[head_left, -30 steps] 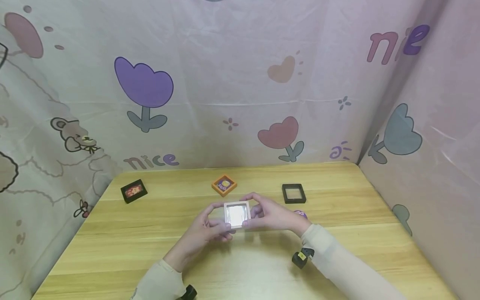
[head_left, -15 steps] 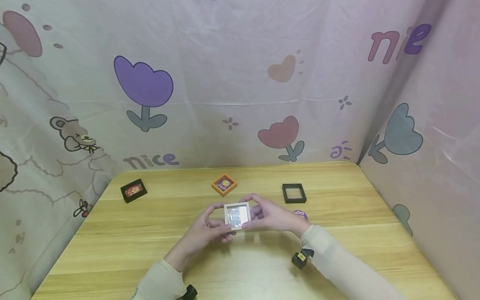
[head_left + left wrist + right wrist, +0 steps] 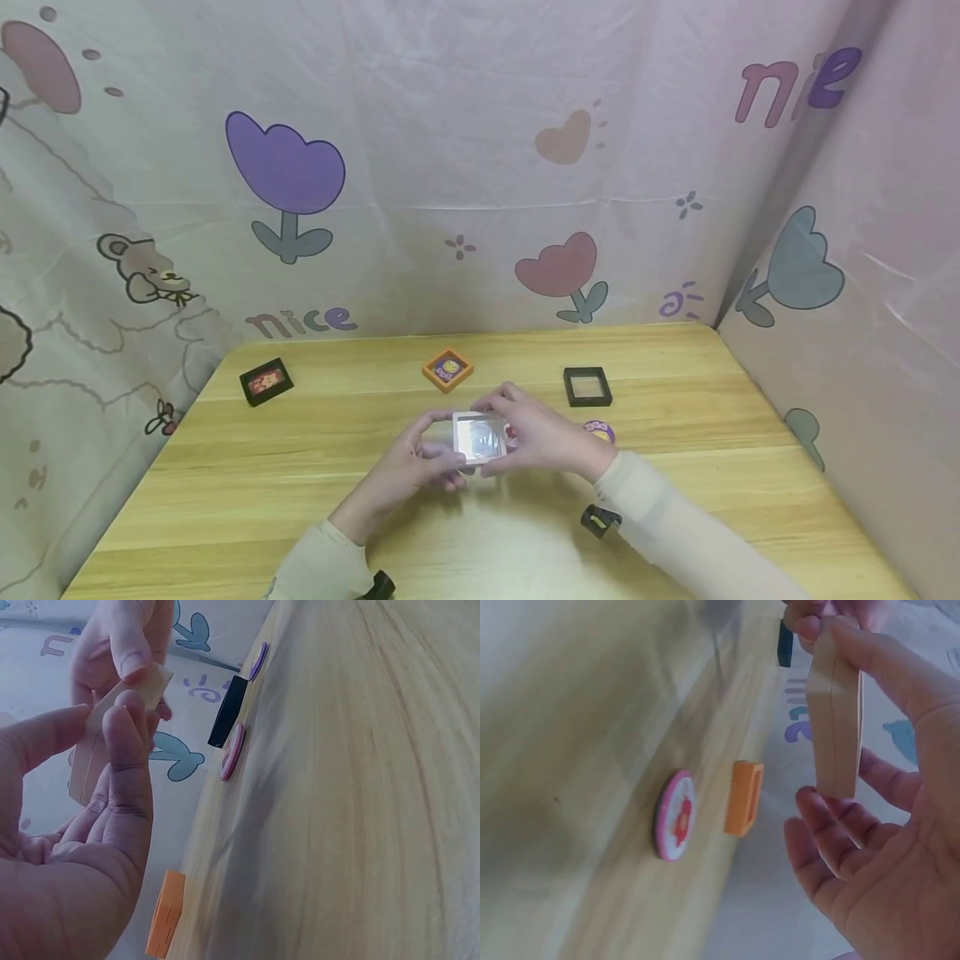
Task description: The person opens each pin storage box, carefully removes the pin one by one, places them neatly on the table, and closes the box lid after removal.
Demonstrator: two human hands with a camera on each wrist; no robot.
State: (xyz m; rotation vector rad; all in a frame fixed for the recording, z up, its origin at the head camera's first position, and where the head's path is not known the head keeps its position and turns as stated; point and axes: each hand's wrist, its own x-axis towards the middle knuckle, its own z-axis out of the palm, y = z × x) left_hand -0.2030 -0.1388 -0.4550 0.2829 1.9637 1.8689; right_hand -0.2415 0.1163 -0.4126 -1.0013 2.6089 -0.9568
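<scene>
A pale square display frame point(image 3: 480, 440) with a clear, shiny film window is held up over the table, tilted toward the head camera. My left hand point(image 3: 411, 460) pinches its left side between thumb and fingers. At the right side, my right hand point(image 3: 553, 437) grips it, thumb on the near lower edge and fingertips at the upper edge. The right wrist view shows the frame's seamed beige side point(image 3: 835, 712) between thumb and fingers. A pink-rimmed round badge point(image 3: 676, 815) lies on the table beyond the hands, mostly hidden by the right hand in the head view.
A purple round badge point(image 3: 599, 430) lies beside the right wrist, in front of a black square frame point(image 3: 588, 402). Farther back are an orange frame point(image 3: 433, 381) holding a smiley badge and, at left, a black frame point(image 3: 249, 395) with a red picture. A printed curtain point(image 3: 420, 167) surrounds the table point(image 3: 300, 467).
The display frame has shifted slightly right and nearer, and its reflection has changed. My right hand has turned a little around its side, uncovering part of the pink-rimmed badge.
</scene>
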